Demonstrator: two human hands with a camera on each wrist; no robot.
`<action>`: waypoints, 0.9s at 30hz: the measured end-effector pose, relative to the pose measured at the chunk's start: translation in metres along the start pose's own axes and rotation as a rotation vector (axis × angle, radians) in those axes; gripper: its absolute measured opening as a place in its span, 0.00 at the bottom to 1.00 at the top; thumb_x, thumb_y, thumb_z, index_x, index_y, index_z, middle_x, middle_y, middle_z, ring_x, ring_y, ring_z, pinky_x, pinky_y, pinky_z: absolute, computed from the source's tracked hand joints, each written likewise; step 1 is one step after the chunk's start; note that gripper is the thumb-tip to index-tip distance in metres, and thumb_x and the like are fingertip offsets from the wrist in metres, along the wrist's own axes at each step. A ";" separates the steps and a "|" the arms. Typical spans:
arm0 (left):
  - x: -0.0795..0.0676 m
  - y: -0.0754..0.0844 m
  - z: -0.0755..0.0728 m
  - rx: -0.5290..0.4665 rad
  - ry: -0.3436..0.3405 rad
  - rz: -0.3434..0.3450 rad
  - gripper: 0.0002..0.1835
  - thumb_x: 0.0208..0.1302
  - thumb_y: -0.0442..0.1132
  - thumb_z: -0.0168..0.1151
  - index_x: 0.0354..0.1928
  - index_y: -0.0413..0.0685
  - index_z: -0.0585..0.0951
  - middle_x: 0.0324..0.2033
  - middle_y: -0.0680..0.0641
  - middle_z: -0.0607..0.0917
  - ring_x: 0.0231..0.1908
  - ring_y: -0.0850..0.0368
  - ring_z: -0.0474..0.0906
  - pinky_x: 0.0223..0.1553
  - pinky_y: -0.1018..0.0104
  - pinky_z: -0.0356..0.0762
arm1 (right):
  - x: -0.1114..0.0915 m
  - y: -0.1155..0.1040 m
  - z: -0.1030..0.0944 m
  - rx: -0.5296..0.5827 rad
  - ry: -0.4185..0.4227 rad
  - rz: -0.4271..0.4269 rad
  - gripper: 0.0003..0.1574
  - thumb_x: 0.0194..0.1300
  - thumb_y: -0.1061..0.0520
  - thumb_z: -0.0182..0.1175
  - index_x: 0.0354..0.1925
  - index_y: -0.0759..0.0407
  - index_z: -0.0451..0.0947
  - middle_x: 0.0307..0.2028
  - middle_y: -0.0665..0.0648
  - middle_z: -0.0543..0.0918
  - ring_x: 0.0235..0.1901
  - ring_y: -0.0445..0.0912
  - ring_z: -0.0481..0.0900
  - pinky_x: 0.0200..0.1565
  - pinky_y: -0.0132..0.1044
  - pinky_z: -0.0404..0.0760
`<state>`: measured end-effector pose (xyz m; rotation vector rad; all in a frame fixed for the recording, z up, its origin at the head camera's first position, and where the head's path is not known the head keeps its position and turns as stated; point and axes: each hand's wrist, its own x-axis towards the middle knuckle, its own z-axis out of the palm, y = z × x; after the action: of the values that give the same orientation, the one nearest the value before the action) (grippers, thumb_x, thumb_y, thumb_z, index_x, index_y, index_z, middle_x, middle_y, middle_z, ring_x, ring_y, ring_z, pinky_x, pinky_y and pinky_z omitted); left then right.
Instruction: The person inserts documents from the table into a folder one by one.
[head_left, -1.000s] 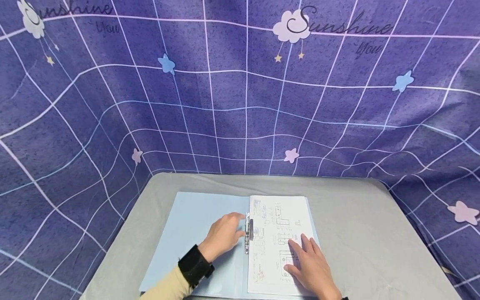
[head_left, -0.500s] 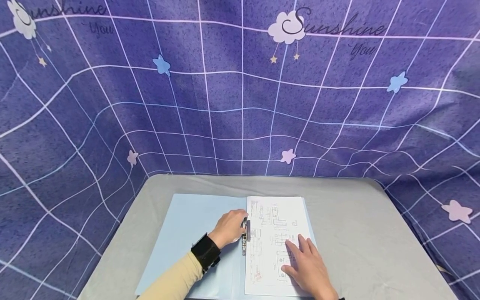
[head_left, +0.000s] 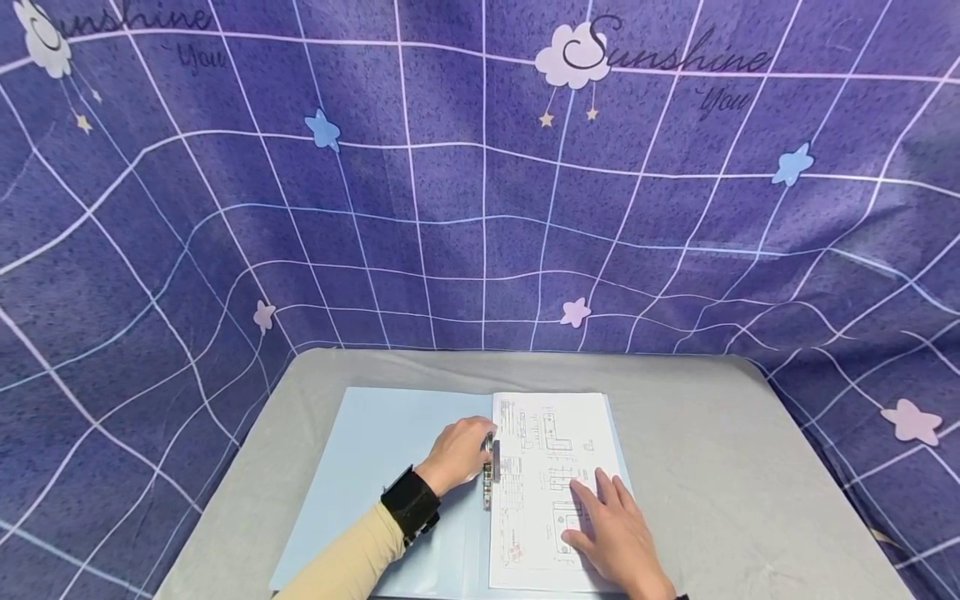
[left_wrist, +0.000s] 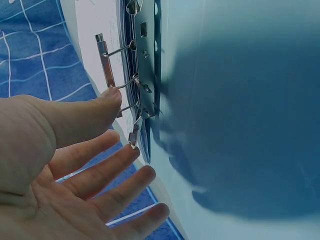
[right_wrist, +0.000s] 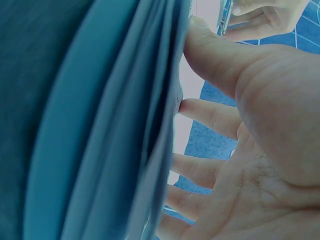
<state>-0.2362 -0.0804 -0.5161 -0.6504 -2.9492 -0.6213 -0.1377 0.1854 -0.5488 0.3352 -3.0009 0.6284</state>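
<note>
A light blue ring folder lies spread on the table, with a stack of printed drawing sheets on its right side. Along the spine runs a metal clip with rings and a loose bar standing off it. My left hand pinches the clip's far part: the thumb bears on the bar, and a fingertip meets the small end lever. My right hand rests with spread fingers on the lower right of the sheets; its wrist view shows the thumb and fingertips against the paper.
The grey table extends on both sides of the folder and behind it. A purple curtain with a grid, stars and clouds hangs around the back and sides. A black band circles the left wrist.
My left hand has moved right and closed in on the metal clip, where its fingers were loosely spread beside it. The right hand stays on the sheets. The head view shifted slightly.
</note>
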 end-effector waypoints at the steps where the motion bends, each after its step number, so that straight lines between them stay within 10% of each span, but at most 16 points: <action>1: 0.000 -0.001 0.000 -0.016 0.007 -0.005 0.19 0.58 0.32 0.76 0.53 0.39 0.86 0.52 0.42 0.87 0.54 0.45 0.84 0.55 0.52 0.81 | 0.000 0.000 0.001 -0.001 0.002 -0.001 0.45 0.54 0.43 0.78 0.65 0.59 0.78 0.70 0.77 0.67 0.69 0.77 0.61 0.66 0.71 0.62; 17: -0.016 0.003 -0.008 -0.110 0.314 0.106 0.09 0.58 0.23 0.71 0.34 0.43 0.89 0.32 0.50 0.88 0.34 0.57 0.85 0.39 0.64 0.84 | -0.001 -0.001 -0.001 0.009 0.003 -0.010 0.45 0.54 0.43 0.78 0.65 0.59 0.78 0.69 0.78 0.67 0.69 0.77 0.61 0.66 0.71 0.62; 27: -0.039 0.013 -0.010 -0.115 0.301 0.125 0.09 0.57 0.24 0.74 0.30 0.47 0.88 0.30 0.52 0.88 0.32 0.61 0.84 0.34 0.70 0.82 | -0.001 -0.002 -0.002 0.018 -0.007 -0.006 0.45 0.54 0.43 0.78 0.65 0.59 0.77 0.70 0.78 0.66 0.69 0.77 0.60 0.66 0.71 0.62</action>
<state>-0.1951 -0.0885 -0.5075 -0.6769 -2.5901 -0.8031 -0.1366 0.1844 -0.5463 0.3475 -3.0015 0.6560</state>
